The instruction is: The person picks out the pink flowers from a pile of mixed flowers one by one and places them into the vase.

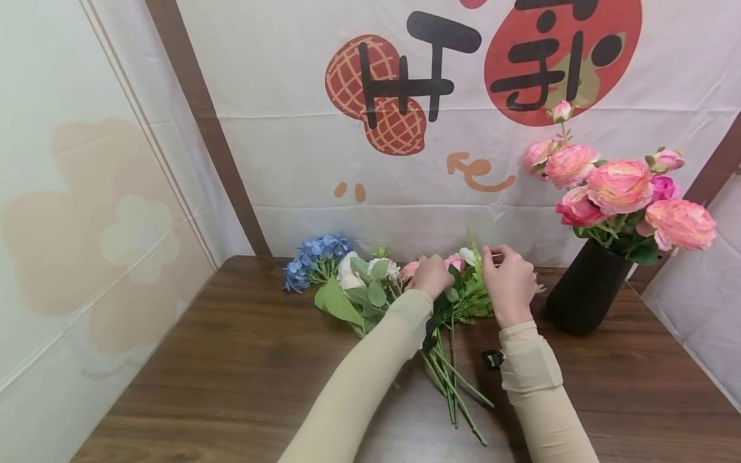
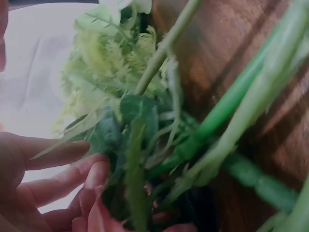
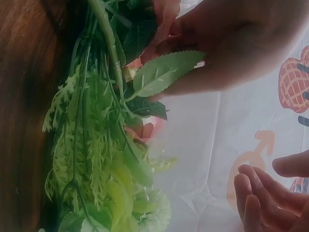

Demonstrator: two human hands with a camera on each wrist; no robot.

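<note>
My left hand (image 1: pixel 431 276) is at a pink flower (image 3: pixel 166 19) in the middle of the flower pile, its fingers curled at the petals. Dark green leaves (image 2: pixel 140 116) partly cover the bloom in the left wrist view. My right hand (image 1: pixel 512 283) is raised at the pile's right side, fingers loosely bent with nothing between them. Beside it lies light green foliage (image 1: pixel 475 296); the right wrist view shows a gap between that foliage and the fingers. Several green stems (image 1: pixel 454 386) point toward the table's front.
Blue hydrangeas (image 1: pixel 318 257), white flowers (image 1: pixel 350 273) and broad leaves (image 1: pixel 341 302) lie at the pile's left. A black vase (image 1: pixel 587 289) of pink flowers (image 1: pixel 622 186) stands at right on the wooden table (image 1: pixel 231 360). A small black object (image 1: pixel 492 359) is near the right wrist.
</note>
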